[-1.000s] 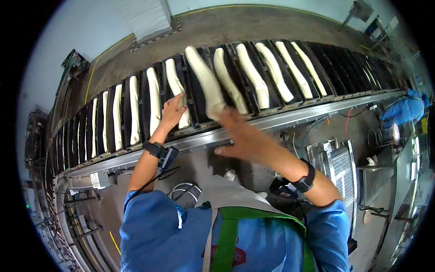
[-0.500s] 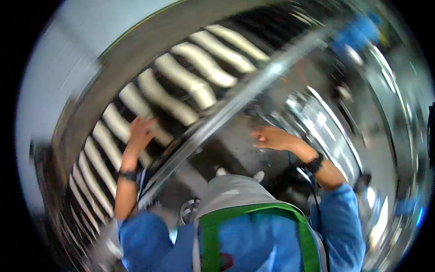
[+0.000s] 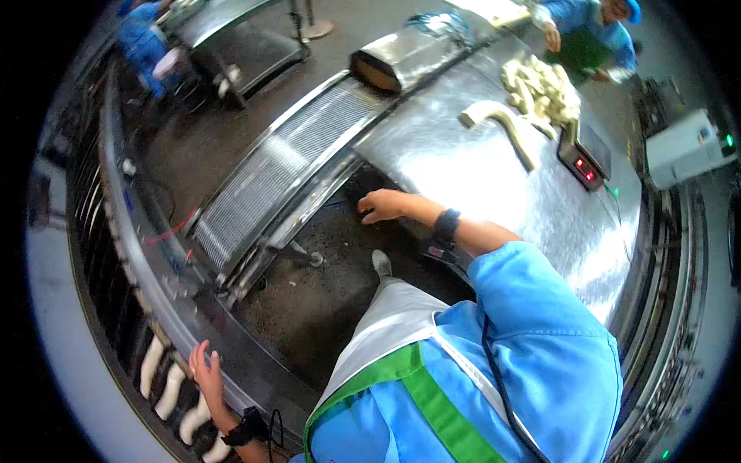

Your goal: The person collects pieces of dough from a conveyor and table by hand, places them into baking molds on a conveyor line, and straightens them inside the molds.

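Observation:
My left hand (image 3: pixel 207 374) is open and empty, its fingers spread beside the metal rail (image 3: pixel 150 282) of the slatted conveyor. Just below it, several long, pale, dough-like pieces (image 3: pixel 171 392) lie across the dark slats. My right hand (image 3: pixel 380 207) hangs over the gap between the ribbed conveyor and the steel table (image 3: pixel 432 154). Its fingers are loosely bent and apart, with nothing in them. On the table lies a long, curved, pale piece (image 3: pixel 505 127), beyond my right hand and apart from it.
A ribbed metal conveyor (image 3: pixel 285 154) slopes up to a metal housing (image 3: pixel 378 65). A pile of pale pieces (image 3: pixel 540 89) lies beside a scale with red digits (image 3: pixel 584 170). Co-workers in blue (image 3: pixel 598 35) stand at the far table end and by another table (image 3: pixel 224 19).
My view has swung right, from the slatted conveyor to the steel table. My left hand is now lower in view, by the rail. Both hands stay empty.

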`<state>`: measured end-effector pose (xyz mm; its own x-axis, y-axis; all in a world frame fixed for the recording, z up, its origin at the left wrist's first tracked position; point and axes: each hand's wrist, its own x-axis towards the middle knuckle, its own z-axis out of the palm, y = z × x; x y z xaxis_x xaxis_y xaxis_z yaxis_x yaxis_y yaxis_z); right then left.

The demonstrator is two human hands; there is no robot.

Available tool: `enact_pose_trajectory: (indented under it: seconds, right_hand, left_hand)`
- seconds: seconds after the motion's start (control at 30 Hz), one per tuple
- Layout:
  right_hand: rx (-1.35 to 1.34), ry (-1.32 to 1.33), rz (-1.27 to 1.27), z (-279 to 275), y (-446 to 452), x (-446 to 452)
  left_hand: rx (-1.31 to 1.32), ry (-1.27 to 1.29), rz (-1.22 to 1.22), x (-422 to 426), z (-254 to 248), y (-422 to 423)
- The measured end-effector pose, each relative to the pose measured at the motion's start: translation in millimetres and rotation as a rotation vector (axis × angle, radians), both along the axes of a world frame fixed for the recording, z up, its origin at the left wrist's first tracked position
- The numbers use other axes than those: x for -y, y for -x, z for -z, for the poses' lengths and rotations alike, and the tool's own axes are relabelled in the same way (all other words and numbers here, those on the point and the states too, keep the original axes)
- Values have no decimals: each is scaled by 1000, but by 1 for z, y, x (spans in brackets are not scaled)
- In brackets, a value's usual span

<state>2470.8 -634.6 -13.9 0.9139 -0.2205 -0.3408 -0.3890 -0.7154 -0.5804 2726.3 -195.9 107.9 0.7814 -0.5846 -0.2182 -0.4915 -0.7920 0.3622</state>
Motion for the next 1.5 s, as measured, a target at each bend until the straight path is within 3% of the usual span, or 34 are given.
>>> enact_pose_trajectory:
  seconds: [0.07,0.1,0.13,0.2,0.27,0.37,0.47,0.5,0.57,0.6,0.67,0.7,0.73,0.8,1.0,1.13,1.33,1.43,1.5]
  right_hand:
    - [0,150,220,-13,54,35]
    - [-41,-2,388,3,81,64]
    - [-127,240,473,5,102,81]
    - [-62,299,669,52,159,132]
    - [-281,432,867,14,176,150]
    - [-300,746,878,8,196,204]
    - [-168,1210,720,28,200,257]
    - [-170,1204,725,31,201,271]
    - [-255,940,618,27,193,285]
    - [-256,933,620,19,191,286]
    - [-254,520,783,-16,181,280]
    - [-69,330,905,-16,187,283]
    - [-73,333,908,-19,190,281]
    - [594,-131,980,-25,202,268]
    - [884,-564,1006,-85,198,248]
    - [1079,-563,1192,-134,229,292]
    - [1381,-269,1430,-214,294,355]
    - [1507,-353,1642,-224,326,380]
    - [1556,-367,1670,-199,367,420]
  left_hand:
    - [9,-14,128,56,12,-11]
    - [4,-8,155,86,16,-9]
    - [-45,23,186,116,14,-4]
    - [-96,27,278,167,22,0]
    - [-90,15,406,205,37,2]
    - [-85,-61,485,264,42,18]
    - [-106,-69,586,302,42,28]
    - [-109,-70,606,312,45,30]
    - [-131,-90,605,327,39,39]
    - [-130,-97,606,333,37,41]
    - [-137,-129,567,341,38,45]
    - [-141,-129,567,344,40,45]
    - [-146,-137,578,346,44,42]
    - [-157,-141,600,350,50,39]
    - [-148,-106,704,382,50,40]
    - [-135,-126,715,406,38,42]
    - [-121,-118,723,423,33,43]
    - [-123,-133,758,424,37,39]
    - [-144,-166,711,423,38,39]
